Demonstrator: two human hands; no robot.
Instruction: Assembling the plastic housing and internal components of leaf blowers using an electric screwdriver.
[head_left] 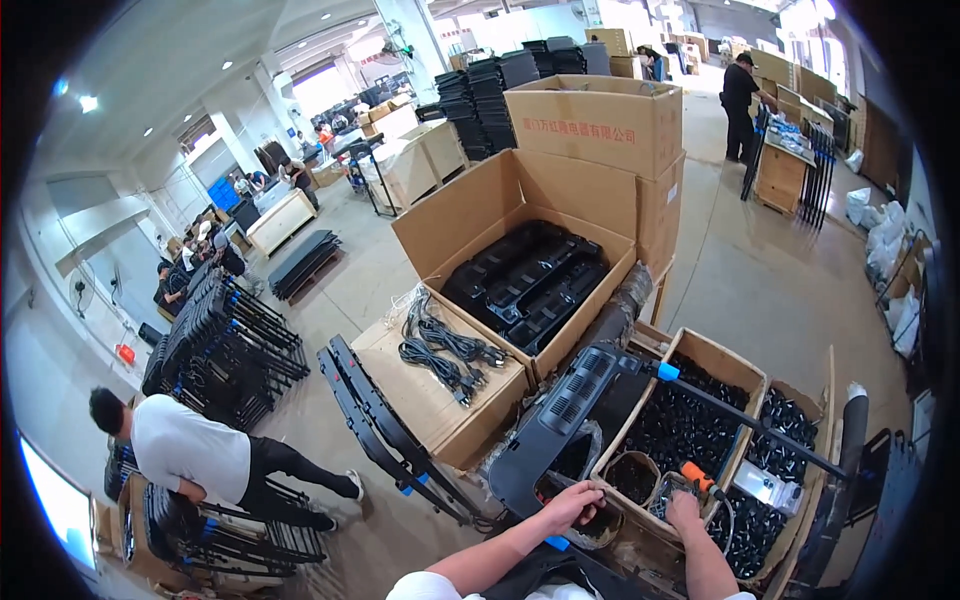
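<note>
At six o'clock, low in the head view, both forearms come up from the bottom edge. The left hand (572, 503) is curled over the near end of a long black plastic panel (560, 420) with a vented face, its fingers closed around the edge; the panel leans up toward one o'clock. The right hand (685, 510) sits just beside an orange-handled screwdriver (698, 477), fingers bent toward it, but whether it actually grips the tool I cannot tell.

Just past the hands, toward two o'clock, an open carton of small black parts (690, 420) stands touching a second one. A black rod with a blue end cap (745, 420) crosses above them. At twelve o'clock a big cardboard box of black mouldings (525, 280) lies open, and black power cords (440, 350) rest on a flat carton at eleven.

Risks, as I judge them: the panel is held only at one end, so it could swing or slip and knock the small tub of parts over. The rod lies close to the right wrist and could snag a reach. A worker in a white shirt (190, 450) bends over stacked frames at eight o'clock, well apart.
</note>
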